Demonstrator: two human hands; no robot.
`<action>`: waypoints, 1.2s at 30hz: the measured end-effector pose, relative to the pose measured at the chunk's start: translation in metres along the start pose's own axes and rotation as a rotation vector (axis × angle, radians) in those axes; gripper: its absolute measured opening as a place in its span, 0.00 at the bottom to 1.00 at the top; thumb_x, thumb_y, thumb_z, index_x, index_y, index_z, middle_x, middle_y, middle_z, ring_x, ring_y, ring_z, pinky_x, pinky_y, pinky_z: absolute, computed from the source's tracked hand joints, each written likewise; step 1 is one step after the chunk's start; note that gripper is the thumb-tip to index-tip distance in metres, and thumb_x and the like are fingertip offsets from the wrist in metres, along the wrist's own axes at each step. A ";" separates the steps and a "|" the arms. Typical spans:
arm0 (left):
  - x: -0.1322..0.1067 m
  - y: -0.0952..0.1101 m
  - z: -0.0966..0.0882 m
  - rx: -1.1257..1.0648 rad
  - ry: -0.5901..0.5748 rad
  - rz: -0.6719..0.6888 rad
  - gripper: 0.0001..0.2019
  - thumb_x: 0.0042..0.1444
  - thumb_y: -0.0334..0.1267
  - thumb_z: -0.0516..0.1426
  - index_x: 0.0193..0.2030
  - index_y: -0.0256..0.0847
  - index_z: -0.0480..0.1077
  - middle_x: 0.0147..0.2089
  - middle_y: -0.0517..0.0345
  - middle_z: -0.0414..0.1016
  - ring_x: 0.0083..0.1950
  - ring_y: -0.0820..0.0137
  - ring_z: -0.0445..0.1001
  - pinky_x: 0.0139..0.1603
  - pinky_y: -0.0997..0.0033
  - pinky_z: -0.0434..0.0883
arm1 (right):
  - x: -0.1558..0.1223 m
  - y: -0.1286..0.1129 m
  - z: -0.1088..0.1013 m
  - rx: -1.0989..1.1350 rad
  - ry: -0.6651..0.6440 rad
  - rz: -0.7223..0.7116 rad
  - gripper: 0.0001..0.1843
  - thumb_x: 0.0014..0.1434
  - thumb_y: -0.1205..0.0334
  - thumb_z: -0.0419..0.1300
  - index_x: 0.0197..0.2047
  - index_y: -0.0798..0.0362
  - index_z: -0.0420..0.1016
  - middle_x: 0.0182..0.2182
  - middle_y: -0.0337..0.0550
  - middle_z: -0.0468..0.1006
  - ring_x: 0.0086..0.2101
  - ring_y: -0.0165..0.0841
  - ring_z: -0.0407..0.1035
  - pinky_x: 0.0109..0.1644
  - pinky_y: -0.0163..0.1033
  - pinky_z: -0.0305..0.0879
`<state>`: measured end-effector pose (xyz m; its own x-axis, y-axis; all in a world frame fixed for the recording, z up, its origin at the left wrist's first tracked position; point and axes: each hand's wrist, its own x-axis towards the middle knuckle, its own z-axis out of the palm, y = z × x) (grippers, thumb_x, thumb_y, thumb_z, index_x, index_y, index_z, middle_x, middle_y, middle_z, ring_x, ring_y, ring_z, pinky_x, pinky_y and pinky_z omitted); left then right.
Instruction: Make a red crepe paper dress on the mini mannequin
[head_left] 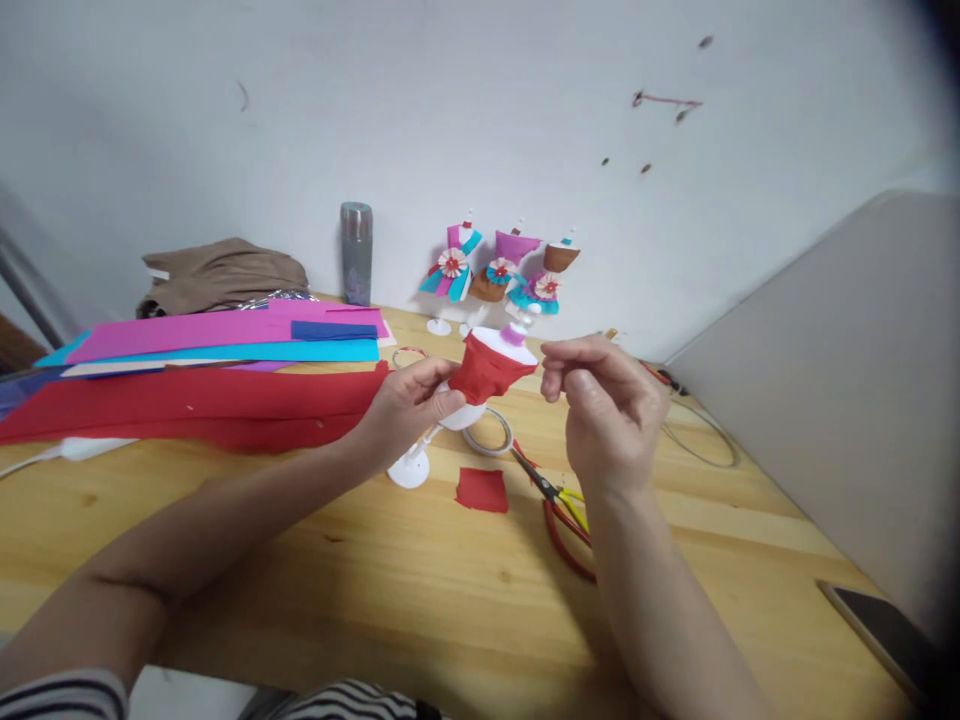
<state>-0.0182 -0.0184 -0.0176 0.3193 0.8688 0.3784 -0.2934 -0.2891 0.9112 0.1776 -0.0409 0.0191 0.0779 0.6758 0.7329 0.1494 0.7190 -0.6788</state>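
Grip: left hand (416, 405) grasps one small white mannequin (504, 348) low on the body, tilted over the wooden table (420, 590); right hand (611, 405) sits just beside it, thumb and forefinger parted, nothing seen between; handling, judged: body light, stiff; red wrap (484, 372) thin, soft, easily torn; best held by bare hip or stand (409, 468)

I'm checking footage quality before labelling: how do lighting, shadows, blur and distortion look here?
Head view: diffuse light, with a soft shadow on the wooden table beside the right forearm; head view: a dark, blurred border at the right edge; head view: apparent wide-angle stretching toward the edges; head view: the small red-clad dress form is clear in outline, its fine detail soft.
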 end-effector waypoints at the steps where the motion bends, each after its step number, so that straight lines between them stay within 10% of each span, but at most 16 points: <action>1: 0.000 0.001 0.000 -0.003 -0.004 -0.003 0.12 0.53 0.39 0.65 0.44 0.39 0.77 0.45 0.53 0.80 0.46 0.68 0.77 0.47 0.68 0.72 | 0.000 -0.002 0.000 -0.022 -0.003 -0.020 0.09 0.59 0.56 0.64 0.41 0.46 0.82 0.31 0.41 0.75 0.30 0.33 0.68 0.32 0.41 0.64; 13: -0.006 0.002 0.005 -0.137 -0.075 -0.156 0.16 0.54 0.46 0.66 0.45 0.39 0.79 0.42 0.53 0.82 0.39 0.71 0.77 0.41 0.73 0.71 | 0.005 -0.006 -0.001 -0.223 0.000 -0.147 0.04 0.58 0.62 0.67 0.31 0.43 0.80 0.28 0.41 0.77 0.30 0.36 0.70 0.33 0.44 0.67; 36: -0.009 0.001 0.008 0.195 0.089 0.004 0.12 0.50 0.42 0.67 0.39 0.40 0.78 0.31 0.60 0.74 0.32 0.73 0.70 0.36 0.72 0.69 | 0.008 -0.022 -0.005 -0.409 -0.144 -0.138 0.07 0.59 0.59 0.65 0.28 0.47 0.76 0.24 0.39 0.74 0.27 0.33 0.65 0.31 0.41 0.62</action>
<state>-0.0145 -0.0298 -0.0185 0.2349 0.8973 0.3738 -0.1116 -0.3571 0.9274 0.1798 -0.0525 0.0399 -0.1039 0.6145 0.7820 0.5277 0.7005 -0.4804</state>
